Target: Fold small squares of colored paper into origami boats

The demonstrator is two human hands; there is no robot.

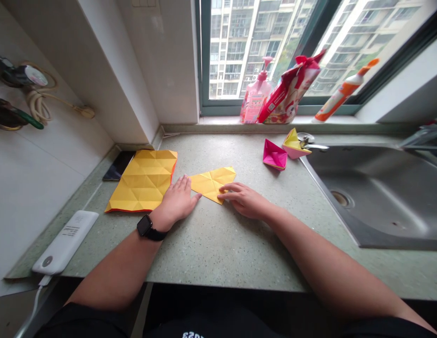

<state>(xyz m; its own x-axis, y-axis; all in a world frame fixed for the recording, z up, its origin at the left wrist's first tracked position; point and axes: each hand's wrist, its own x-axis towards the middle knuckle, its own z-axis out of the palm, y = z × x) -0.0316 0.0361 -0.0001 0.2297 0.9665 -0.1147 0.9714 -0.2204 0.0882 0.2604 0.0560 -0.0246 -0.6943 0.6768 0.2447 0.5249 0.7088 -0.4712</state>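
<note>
A small yellow creased paper (213, 183) lies flat on the speckled counter (218, 244). My left hand (178, 201), with a black watch on the wrist, rests flat on the counter, fingers stretched out, its fingertips touching the paper's left edge. My right hand (245, 199) lies with fingers extended, pressing on the paper's near right corner. To the left sits a stack of larger yellow creased sheets (144, 180) with an orange edge showing underneath.
A pink folded paper boat (275, 155) and a yellow-pink folded one (293, 143) sit by the steel sink (380, 197). Bottles and a red bag (289, 91) stand on the windowsill. A white power bank (65, 241) and a dark phone (118, 165) lie at left.
</note>
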